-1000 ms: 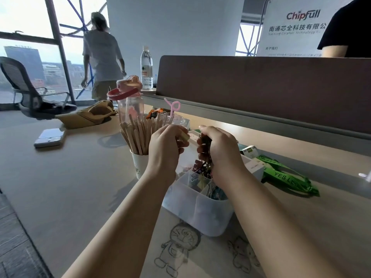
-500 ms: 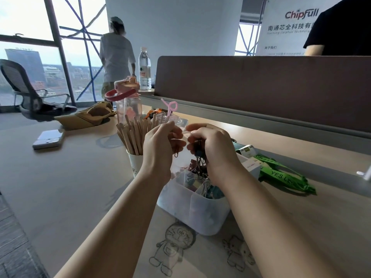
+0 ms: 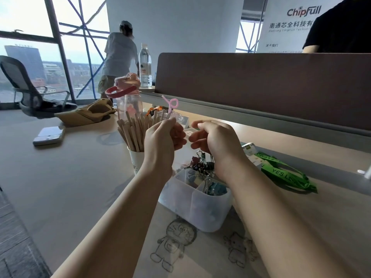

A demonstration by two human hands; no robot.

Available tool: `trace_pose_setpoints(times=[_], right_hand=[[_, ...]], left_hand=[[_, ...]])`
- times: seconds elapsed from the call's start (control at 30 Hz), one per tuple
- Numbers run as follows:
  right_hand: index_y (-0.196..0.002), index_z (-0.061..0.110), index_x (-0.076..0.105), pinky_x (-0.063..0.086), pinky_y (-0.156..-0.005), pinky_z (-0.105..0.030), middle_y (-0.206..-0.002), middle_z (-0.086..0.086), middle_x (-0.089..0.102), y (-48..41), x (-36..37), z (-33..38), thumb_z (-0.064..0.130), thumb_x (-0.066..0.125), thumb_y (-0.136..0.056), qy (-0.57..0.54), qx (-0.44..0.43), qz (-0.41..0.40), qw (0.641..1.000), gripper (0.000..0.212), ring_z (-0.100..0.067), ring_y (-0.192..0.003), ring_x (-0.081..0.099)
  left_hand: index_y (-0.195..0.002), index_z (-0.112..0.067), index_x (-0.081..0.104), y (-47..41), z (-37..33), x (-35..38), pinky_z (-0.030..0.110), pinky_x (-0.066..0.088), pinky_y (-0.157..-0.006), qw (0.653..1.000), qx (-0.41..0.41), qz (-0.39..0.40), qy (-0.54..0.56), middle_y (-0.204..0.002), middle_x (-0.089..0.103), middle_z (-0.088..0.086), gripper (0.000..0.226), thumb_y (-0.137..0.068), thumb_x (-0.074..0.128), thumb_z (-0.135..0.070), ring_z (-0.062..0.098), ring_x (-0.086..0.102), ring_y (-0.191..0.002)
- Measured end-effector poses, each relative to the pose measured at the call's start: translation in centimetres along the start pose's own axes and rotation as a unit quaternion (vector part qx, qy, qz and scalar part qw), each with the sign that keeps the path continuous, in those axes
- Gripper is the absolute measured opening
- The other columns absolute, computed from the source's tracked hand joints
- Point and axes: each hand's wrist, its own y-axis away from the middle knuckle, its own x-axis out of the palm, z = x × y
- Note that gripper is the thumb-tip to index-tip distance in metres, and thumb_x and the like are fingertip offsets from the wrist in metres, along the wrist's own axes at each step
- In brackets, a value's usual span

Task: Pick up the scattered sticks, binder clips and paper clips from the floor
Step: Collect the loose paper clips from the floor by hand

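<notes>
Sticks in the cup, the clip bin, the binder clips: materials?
Pale flat craft sticks in the white paper cup: likely bare wood, matte tan. Frosted rounded bin: translucent plastic, contents show blurred through it. Binder clips: shiny metal wire handles; coloured bodies probably painted steel.

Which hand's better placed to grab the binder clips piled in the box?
Right, probably. The right hand hovers directly over the binder clips in the box; the left hand sits beside the stick cup.
</notes>
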Motion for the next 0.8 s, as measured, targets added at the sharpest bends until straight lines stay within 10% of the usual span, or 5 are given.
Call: trace_pose_setpoints(times=[0.33,0.63,0.8], right_hand=[[-0.076,0.018,0.068,0.035,-0.045,-0.016,-0.051,0.008,0.053,1.6,0.6,0.5,0.012,0.049,-0.092,0.062,-0.076,-0.044,0.994,0.025,-0.008,-0.054,0.045],[-0.075,0.015,0.069,0.031,-0.049,-0.022,-0.042,0.01,0.048,4.0,2.9,3.0,0.011,0.049,-0.091,0.065,-0.084,-0.037,0.994,0.025,-0.011,-0.048,0.04],[-0.087,0.0,0.07,0.046,-0.062,-0.028,-0.07,-0.006,0.062,6.0,6.8,4.9,0.009,0.051,-0.088,0.036,-0.095,-0.012,0.995,0.021,-0.019,-0.068,0.057]], left_hand=[[-0.062,-0.009,0.057,0.3,-1.8,0.1,0.024,0.039,-0.054,1.0,-0.009,0.002,0.017,-0.059,0.057,0.005,0.032,-0.092,0.048,-0.011,0.014,0.049,-0.05],[-0.067,-0.006,0.058,2.2,-5.0,-2.9,0.019,0.037,-0.044,0.999,0.006,0.002,-0.047,-0.059,0.055,0.004,0.026,-0.091,0.049,-0.009,0.011,0.047,-0.047],[-0.063,-0.007,0.055,4.0,-8.5,-7.1,0.018,0.036,-0.044,0.996,0.031,-0.022,-0.075,-0.059,0.051,0.007,0.028,-0.09,0.048,-0.005,0.01,0.044,-0.044]])
